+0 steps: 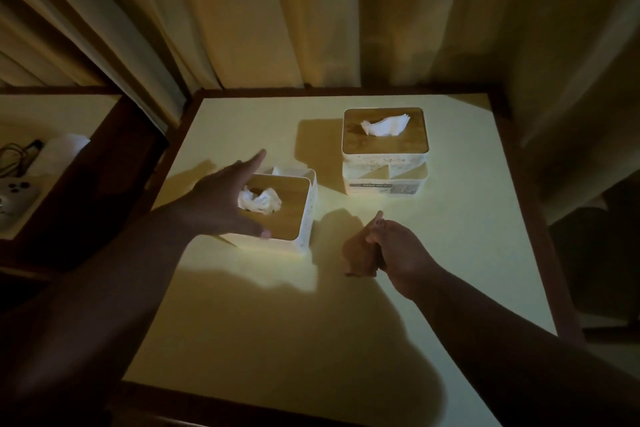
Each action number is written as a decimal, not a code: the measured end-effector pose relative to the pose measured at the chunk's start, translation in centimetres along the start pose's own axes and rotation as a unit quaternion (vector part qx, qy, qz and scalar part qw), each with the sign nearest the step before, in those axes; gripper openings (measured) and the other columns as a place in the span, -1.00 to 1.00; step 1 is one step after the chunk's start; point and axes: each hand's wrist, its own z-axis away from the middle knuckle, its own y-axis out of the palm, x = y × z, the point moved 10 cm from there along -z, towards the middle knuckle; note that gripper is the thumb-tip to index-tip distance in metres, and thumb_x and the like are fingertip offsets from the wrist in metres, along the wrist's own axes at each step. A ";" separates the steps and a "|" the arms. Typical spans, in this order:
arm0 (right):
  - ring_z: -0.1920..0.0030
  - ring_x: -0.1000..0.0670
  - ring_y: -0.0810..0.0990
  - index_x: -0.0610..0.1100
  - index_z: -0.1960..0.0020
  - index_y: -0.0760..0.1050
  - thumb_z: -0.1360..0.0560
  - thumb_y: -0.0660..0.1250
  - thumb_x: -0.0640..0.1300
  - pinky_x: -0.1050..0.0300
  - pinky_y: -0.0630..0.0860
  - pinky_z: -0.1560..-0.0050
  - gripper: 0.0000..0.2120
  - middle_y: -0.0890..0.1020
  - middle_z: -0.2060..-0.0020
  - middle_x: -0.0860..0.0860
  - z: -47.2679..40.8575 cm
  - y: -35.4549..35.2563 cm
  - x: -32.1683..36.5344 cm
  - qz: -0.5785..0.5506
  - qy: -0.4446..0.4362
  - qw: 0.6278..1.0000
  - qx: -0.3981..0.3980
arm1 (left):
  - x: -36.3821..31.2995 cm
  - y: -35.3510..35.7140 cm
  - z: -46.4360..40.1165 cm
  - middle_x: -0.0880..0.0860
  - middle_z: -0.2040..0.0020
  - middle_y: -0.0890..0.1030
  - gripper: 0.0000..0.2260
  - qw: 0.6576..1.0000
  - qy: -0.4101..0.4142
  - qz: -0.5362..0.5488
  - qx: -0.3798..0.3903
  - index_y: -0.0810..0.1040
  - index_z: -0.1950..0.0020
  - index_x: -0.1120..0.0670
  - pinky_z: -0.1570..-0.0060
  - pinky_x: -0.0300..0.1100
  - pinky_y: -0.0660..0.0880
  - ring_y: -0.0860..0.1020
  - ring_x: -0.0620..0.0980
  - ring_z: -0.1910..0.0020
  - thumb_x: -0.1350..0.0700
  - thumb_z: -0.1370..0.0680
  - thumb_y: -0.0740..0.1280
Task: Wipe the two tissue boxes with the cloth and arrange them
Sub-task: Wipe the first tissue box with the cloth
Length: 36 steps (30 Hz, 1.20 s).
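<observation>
Two white tissue boxes with wooden lids stand on a pale table (450, 253). The near box (291, 215) sits left of centre with crumpled tissue poking from its lid. The far box (384, 149) stands further back to the right, tissue sticking up. My left hand (225, 201) hovers spread over the near box's left side, fingers straight, thumb near its front edge. My right hand (398, 253) grips a small brown cloth (358, 253) just above the table, right of the near box.
Curtains hang behind the table. A dark wooden frame borders the table. At the left, a lower shelf (69, 107) holds a white game controller (17, 194), cables and a white object. Dark floor and furniture lie to the right.
</observation>
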 end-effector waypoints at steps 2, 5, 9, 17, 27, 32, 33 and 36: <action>-0.05 -0.17 0.61 -0.19 0.11 0.53 -0.61 0.20 -0.29 -0.21 0.54 -0.21 -0.82 0.62 0.05 -0.20 0.4 0.9 -0.5 0.030 -0.003 0.999 0.014 | 1.3 -0.3 0.1 -0.04 -0.64 0.17 0.05 0.981 -0.050 0.159 -0.104 -0.04 -0.60 -0.36 -0.41 0.17 0.35 0.23 0.11 -0.56 -0.27 -0.32 0.58; 0.12 -0.05 0.60 -0.15 0.14 0.53 -0.61 0.21 -0.28 0.00 0.54 0.06 -0.80 0.61 0.17 -0.09 1.1 2.7 -1.0 0.057 -0.011 0.998 0.036 | 3.3 1.2 1.2 0.02 -0.60 0.23 -0.12 0.914 -0.154 0.266 -0.265 0.08 -0.59 -0.26 -0.37 0.27 0.39 0.30 0.17 -0.52 -0.50 -0.36 0.33; 0.12 -0.07 0.69 -0.12 0.02 0.57 -0.63 0.24 -0.21 0.01 0.64 0.17 -0.86 0.68 0.14 -0.04 1.3 5.7 -1.0 0.088 -0.031 0.994 0.059 | 3.1 2.9 1.2 0.08 -0.55 0.35 -0.05 0.891 -0.208 0.239 -0.324 0.10 -0.62 -0.12 -0.45 0.24 0.27 0.35 0.18 -0.49 -0.57 -0.34 0.12; 0.19 0.04 0.66 -0.16 -0.11 0.57 -0.64 0.22 -0.13 0.20 0.57 0.28 -0.82 0.66 0.14 0.00 -0.4 10.5 -0.6 0.122 -0.039 0.989 0.078 | 2.9 3.0 1.5 0.08 -0.52 0.42 -0.08 0.891 -0.210 0.181 -0.361 -0.06 -0.63 -0.15 -0.57 0.09 0.01 0.35 0.13 -0.51 -0.56 -0.39 0.09; 0.10 -0.13 0.68 -0.18 0.03 0.59 -0.57 0.30 -0.09 -0.12 0.61 -0.07 -0.83 0.68 0.14 -0.11 -0.7 11.9 -0.4 0.136 -0.070 0.979 0.132 | 3.1 2.2 0.2 0.08 -0.45 0.49 -0.23 0.911 -0.150 0.159 -0.350 -0.04 -0.65 -0.09 -0.59 0.07 -0.05 0.40 0.13 -0.46 -0.42 -0.50 -0.09; 0.05 -0.12 0.67 -0.21 -0.03 0.56 -0.60 0.26 -0.11 -0.09 0.61 -0.03 -0.81 0.67 0.11 -0.13 -0.7 11.0 1.8 0.061 -0.122 0.988 0.074 | 3.0 1.7 -0.2 0.06 -0.46 0.48 -0.20 0.924 -0.113 0.154 -0.332 -0.04 -0.66 -0.07 -0.58 0.07 -0.03 0.41 0.12 -0.45 -0.41 -0.49 -0.09; 0.07 -0.10 0.66 -0.21 -0.01 0.57 -0.61 0.25 -0.10 -0.04 0.60 -0.01 -0.80 0.66 0.14 -0.11 -0.6 11.6 1.6 0.120 -0.119 0.981 0.093 | 3.0 1.6 -0.3 0.05 -0.46 0.49 -0.20 0.925 -0.110 0.155 -0.329 -0.03 -0.66 -0.07 -0.58 0.07 -0.02 0.42 0.12 -0.44 -0.41 -0.49 -0.08; 0.17 -0.11 0.67 -0.17 0.13 0.58 -0.59 0.28 -0.13 0.03 0.59 0.09 -0.82 0.66 0.25 -0.09 -0.4 12.8 1.5 0.172 -0.123 0.966 0.146 | 3.0 1.4 -0.4 0.04 -0.45 0.50 -0.21 0.928 -0.096 0.155 -0.324 -0.01 -0.66 -0.06 -0.57 0.09 0.01 0.44 0.12 -0.41 -0.39 -0.49 -0.05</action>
